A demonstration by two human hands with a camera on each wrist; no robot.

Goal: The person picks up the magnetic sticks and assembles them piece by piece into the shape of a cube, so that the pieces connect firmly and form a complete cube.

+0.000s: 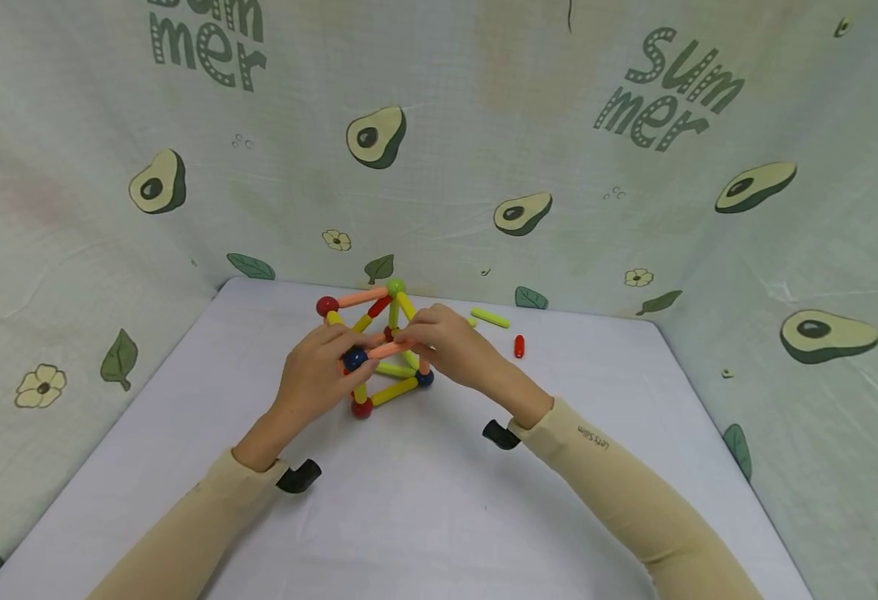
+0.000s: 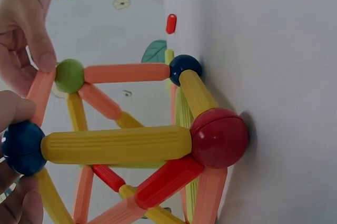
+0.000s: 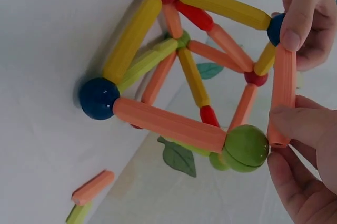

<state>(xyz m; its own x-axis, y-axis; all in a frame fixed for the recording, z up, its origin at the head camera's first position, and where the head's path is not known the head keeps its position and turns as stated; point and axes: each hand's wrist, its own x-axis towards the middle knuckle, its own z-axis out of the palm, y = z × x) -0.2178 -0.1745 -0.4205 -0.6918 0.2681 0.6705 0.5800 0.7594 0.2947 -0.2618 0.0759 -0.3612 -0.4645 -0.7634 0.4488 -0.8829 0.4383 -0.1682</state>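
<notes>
A frame of coloured sticks and balls stands on the table in front of me. My left hand (image 1: 311, 367) grips its dark blue ball (image 2: 23, 147) at the upper near corner. One salmon stick (image 3: 284, 87) runs from that ball, pinched near its other end by the thumb and fingers of my right hand (image 1: 450, 346). That end lies right beside a green ball (image 3: 246, 148); whether they touch I cannot tell. Below, a yellow stick (image 2: 116, 145) joins the blue ball to a red ball (image 2: 220, 138) on the table. My hands partly cover the frame's top in the head view.
Beyond my right hand lie a loose lime stick (image 1: 491, 317) and a short red piece (image 1: 519, 347). A loose salmon stick (image 3: 93, 187) shows in the right wrist view. Patterned cloth (image 1: 439, 167) hangs behind the white table (image 1: 424, 517) and along both sides.
</notes>
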